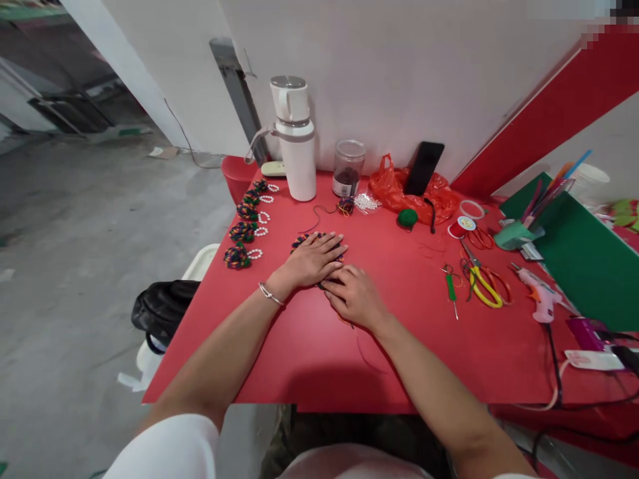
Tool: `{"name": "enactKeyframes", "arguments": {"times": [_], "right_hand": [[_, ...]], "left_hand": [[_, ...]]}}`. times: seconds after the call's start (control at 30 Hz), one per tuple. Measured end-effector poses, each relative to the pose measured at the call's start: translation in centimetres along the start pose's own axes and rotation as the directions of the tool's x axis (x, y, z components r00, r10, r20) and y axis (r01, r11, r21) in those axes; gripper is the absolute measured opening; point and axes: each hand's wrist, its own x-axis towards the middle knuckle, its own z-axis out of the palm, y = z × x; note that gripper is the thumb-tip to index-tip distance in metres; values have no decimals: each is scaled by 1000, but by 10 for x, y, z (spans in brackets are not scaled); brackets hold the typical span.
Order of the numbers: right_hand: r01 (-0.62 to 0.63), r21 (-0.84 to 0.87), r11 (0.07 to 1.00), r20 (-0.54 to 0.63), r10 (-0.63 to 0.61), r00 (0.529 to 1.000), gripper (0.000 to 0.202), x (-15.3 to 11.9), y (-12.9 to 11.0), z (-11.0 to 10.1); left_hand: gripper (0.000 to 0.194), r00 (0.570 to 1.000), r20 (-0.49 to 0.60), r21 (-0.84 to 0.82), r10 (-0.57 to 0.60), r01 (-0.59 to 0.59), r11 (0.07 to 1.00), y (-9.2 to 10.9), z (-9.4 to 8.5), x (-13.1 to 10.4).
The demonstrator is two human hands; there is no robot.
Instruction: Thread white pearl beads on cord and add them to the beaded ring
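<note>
A: Head view. Where was the multicoloured cord piece point(299, 242)?

B: Flat on the red table point(279, 352), mid-surface, largely covered by the hands. Only its dark, bright-flecked edge showed.

A: State of the hands?

B: Left hand point(310, 259) lay open, palm down, fingers spread across the piece. Right hand point(355, 296) sat at the near right edge, fingers bent and touching it; whether they pinched any cord could not be told. Loose thread point(360, 346) trailed on the table near the right wrist.

A: Left of the hands?

B: Five cord bundles point(237, 257) in a row, each with a white bead loop point(255, 254).

A: Farther back?

B: White bottle point(302, 166), clear jar point(348, 169), white beads point(367, 202), then a red plastic bag point(387, 189) with a dark phone point(424, 168) tilted upright at it. Green ball point(407, 218) just in front.

A: Right side?

B: Thread spool point(465, 224), green-handled tool point(451, 288), yellow-handled pliers point(485, 289), pink glue gun point(543, 298). All lay apart from both hands.
</note>
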Motion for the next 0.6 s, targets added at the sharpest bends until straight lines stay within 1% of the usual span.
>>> {"name": "enactKeyframes", "arguments": {"times": [0.13, 0.2, 0.4, 0.5, 0.6], "right_hand": [[-2, 15, 1000, 2, 2, 1000, 28, 0, -1, 1], [0, 10, 1000, -8, 1, 1000, 29, 0, -1, 2], [17, -20, 1000, -37, -18, 999, 26, 1, -1, 3], [34, -38, 999, -45, -36, 998, 25, 2, -2, 2], [38, -29, 999, -62, -40, 997, 30, 1, -2, 0]], "left_hand": [[50, 995, -91, -15, -31, 29, 999, -1, -4, 0], [50, 993, -117, -16, -31, 29, 999, -3, -4, 0], [53, 995, -100, 31, -31, 34, 999, -4, 4, 3], [50, 993, -111, 25, -39, 42, 999, -2, 3, 4], [47, 994, -100, 7, -51, 52, 999, -2, 0, 4]]}}
